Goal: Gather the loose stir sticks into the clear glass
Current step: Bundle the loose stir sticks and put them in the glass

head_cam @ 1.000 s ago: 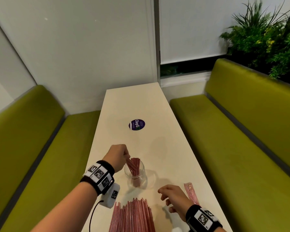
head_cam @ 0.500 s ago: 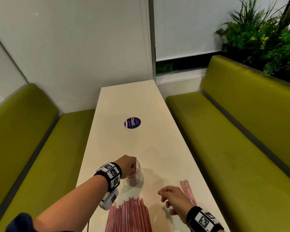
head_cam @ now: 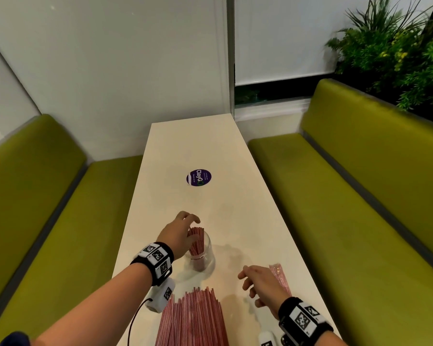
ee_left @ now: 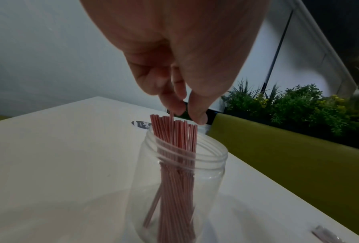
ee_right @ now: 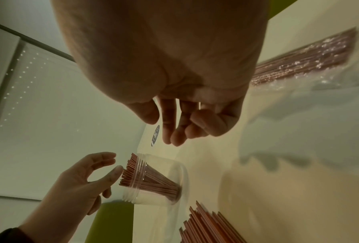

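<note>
A clear glass (head_cam: 203, 258) stands upright on the white table (head_cam: 185, 151), with a bunch of pink stir sticks (head_cam: 196, 242) leaning inside it. My left hand (head_cam: 194, 228) hovers over its mouth with spread fingers, the thumb tip touching the stick tops (ee_right: 130, 166). From the left wrist, the fingertips (ee_left: 198, 117) sit just above the sticks (ee_left: 174, 136) in the glass (ee_left: 180, 180). A fan of loose stir sticks (head_cam: 193, 318) lies at the table's near edge. My right hand (head_cam: 250, 283) hangs above the table to the right of them, fingers loosely curled, holding nothing.
A clear plastic packet of more sticks (head_cam: 280, 278) lies just right of my right hand. A round purple sticker (head_cam: 198, 177) marks the table's middle. Green benches (head_cam: 60, 221) flank both long sides, and plants (head_cam: 398, 53) stand at the back right.
My left hand, which held a bunch of sticks in the glass, has let them go and spread its fingers above them. The right hand has hardly moved.
</note>
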Tool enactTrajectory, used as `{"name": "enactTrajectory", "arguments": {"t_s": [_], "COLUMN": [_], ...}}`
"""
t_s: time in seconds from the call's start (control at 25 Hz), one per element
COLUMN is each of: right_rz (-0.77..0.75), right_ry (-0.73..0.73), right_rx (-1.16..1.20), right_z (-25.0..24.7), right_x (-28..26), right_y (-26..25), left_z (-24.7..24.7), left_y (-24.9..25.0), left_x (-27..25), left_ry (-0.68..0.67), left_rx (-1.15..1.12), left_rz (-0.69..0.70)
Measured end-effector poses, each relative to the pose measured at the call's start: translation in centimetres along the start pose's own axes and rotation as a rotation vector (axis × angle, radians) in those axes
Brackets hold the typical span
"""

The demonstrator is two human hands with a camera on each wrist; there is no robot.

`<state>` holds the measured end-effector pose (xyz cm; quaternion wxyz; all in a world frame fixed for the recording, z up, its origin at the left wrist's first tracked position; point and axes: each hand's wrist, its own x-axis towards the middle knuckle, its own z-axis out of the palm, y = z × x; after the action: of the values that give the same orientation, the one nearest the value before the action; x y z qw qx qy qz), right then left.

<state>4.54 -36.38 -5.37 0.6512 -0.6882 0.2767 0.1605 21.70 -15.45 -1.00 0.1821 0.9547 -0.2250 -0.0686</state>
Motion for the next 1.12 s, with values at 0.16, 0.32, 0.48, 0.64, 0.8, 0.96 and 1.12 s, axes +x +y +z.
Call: {"name": "enactTrajectory", "arguments": {"t_s": [0.16, 0.32, 0.48, 0.64, 0.8, 0.96, 1.12], "right_rz": [0.004, 0.050, 0.071, 0.060, 0.049, 0.039, -0.013], "right_ry": [-0.037, -0.047, -0.051, -0.003, -0.020, 0.005, 0.047], "right_rx": [-0.050, -0.115, -0.177, -0.313, -0.609, -0.804, -0.957], "right_z": [0.9, 1.8, 2.5, 3.2, 4.2, 6.6, 9.6], "right_x": [-0.3, -0.5, -0.4, -0.3, 0.0, 0.2, 0.0], "right_y": [0.3, 0.8, 1.3, 1.9, 2.6, 3.0, 3.3], "left_z": [0.7, 2.8, 4.0, 3.5, 4.2, 6.9, 8.3], "left_y": [-1.4, -2.5, -2.2, -2.2, -1.4, -1.3, -1.2], "left_x": [-0.9, -2.2, -2.9, -4.6, -10.2, -15.1, -17.2], "left_ry": [0.119, 0.072, -0.009, 0.220, 0.398, 0.126, -0.025], "left_rx": [-0.049, -0.002, 0.037, -0.208, -0.537, -0.662, -0.634], "left_rz": [-0.067, -0.089, -0.071, -0.153, -0.286, -0.414, -0.388]}}
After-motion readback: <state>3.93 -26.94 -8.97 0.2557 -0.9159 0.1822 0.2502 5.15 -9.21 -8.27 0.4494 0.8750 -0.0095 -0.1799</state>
